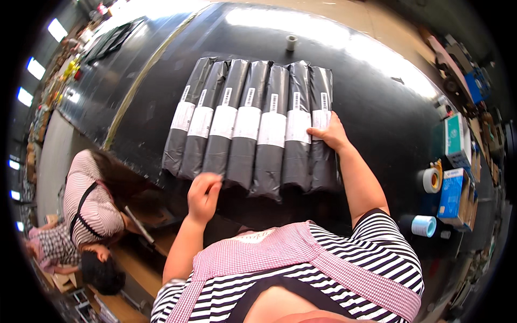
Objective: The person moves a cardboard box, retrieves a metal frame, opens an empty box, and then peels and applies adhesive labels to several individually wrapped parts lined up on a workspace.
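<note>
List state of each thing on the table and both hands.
Seven dark grey plastic mailer parcels: sealed, white-labelled, flat, overlapping in a row.
Left hand: fingers curled, at the row's near edge.
Right hand: open, pressing the rightmost parcel.
White tape roll: on its side.
Pale blue tape roll: on its side.

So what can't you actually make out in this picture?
- Head view: the print on the white labels of the grey parcels is too small.
- Right hand covers part of the last label.
- Boxes and tape rolls at the right bend near the rim.
- Left hand hides the parcel edge beneath.
</note>
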The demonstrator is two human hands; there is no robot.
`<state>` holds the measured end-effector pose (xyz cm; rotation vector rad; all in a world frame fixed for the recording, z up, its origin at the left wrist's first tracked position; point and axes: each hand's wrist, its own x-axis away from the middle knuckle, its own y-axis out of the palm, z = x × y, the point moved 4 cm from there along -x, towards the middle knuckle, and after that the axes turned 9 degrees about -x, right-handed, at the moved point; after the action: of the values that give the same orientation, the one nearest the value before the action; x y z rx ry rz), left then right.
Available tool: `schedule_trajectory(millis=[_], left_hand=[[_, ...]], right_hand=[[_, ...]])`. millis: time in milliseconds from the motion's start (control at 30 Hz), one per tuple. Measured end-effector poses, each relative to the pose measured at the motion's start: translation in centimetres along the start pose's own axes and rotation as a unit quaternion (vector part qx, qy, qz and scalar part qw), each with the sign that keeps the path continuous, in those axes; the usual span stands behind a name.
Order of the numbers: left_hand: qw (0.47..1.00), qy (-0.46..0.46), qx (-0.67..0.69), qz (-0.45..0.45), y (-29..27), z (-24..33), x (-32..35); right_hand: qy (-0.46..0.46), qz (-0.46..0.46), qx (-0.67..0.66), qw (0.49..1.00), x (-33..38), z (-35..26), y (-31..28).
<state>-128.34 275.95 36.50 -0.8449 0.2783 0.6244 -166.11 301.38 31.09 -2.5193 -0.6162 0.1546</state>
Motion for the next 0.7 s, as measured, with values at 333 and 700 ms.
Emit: schedule_trajectory(millis=[333, 700], left_hand=[[0.903, -0.164, -0.357, -0.174, 4.9, -7.5, -9.1], [0.869, -0.409, -0.127, -0.248, 6.8, -2.4, -4.1]], right_hand=[[0.033, -0.007, 0.047, 0.998, 5.7, -9.0, 17.4], [0.056, -0.172, -0.181, 0.967, 6.9, -3.6, 8.3]])
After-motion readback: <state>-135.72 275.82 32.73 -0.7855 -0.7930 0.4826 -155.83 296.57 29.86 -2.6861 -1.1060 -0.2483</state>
